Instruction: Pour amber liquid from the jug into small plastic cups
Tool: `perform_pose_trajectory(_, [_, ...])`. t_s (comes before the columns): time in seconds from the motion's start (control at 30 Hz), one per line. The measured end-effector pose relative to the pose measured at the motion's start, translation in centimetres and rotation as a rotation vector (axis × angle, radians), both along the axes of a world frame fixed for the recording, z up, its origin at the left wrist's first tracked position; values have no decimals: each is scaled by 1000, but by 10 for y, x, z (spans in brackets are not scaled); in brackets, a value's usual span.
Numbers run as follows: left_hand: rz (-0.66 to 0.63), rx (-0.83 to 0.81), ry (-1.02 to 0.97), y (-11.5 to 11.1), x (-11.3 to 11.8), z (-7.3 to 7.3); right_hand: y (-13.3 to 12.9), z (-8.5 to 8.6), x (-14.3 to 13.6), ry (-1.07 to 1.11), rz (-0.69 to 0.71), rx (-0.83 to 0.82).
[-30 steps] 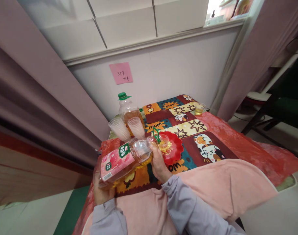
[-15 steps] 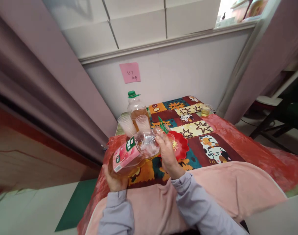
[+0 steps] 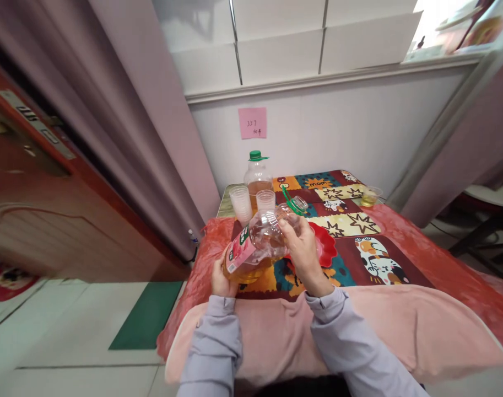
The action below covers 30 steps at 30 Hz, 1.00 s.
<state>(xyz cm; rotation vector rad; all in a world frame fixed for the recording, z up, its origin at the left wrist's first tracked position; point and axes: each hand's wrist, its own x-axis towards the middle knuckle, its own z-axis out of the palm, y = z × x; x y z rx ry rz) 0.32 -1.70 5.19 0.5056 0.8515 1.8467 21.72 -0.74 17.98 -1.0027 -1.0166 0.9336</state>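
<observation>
Both hands hold a large clear plastic juice bottle (image 3: 261, 237) with a pink label, tilted nearly on its side. My left hand (image 3: 222, 278) cups its base. My right hand (image 3: 304, 251) is wrapped round its upper part, below the neck. The uncapped neck points to the upper right and carries a green ring handle (image 3: 295, 204). Amber liquid lies along the bottle's lower side. Just behind it stand two stacks of clear plastic cups, a left stack (image 3: 240, 205) and a right stack (image 3: 265, 199). A red scalloped dish (image 3: 328, 248) lies partly hidden behind my right hand.
A second bottle (image 3: 258, 179) with a green cap stands at the back of the table. At the far right is a clear cup (image 3: 369, 198) with yellowish liquid. A patterned mat (image 3: 350, 223) and a pink cloth (image 3: 383, 314) cover the table. A wall rises behind.
My view has shifted left, so the scene sits further right. My right hand has turned, and the bottle's neck with its green ring now shows clearly beyond it. Both hands keep their hold.
</observation>
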Motion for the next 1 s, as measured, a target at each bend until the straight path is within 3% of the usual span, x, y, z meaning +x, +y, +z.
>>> perform_pose_trajectory(0.13, [159,-63,264,-12,-8,15,-7,7,-2,-147,-4,-16])
perform_pose_trajectory(0.23, [255,-24,448,-25,-12,42,-11,13,-4,-264,13,-25])
perform_pose_trajectory(0.37, [80,160,1074,-26,-8,88,-14,21,-13,-333,47,-1])
perform_pose_trajectory(0.47, [-107,175,1159,-16,3,110,-16,24,-21,-351,96,-13])
perform_pose_trajectory(0.53, [-165,153,1103,-13,10,117,-14,21,-22,-306,177,23])
perform_pose_trajectory(0.63, [-144,113,1072,-15,14,120,-4,6,-2,-152,289,73])
perform_pose_trajectory(0.7, [-121,86,1078,-19,12,122,7,-8,28,-164,230,40])
perform_pose_trajectory(0.87, [-78,29,1087,-24,9,123,44,-33,117,-626,-15,-63])
perform_pose_trajectory(1.0, [-58,14,1090,-25,11,122,62,-40,135,-999,48,-82])
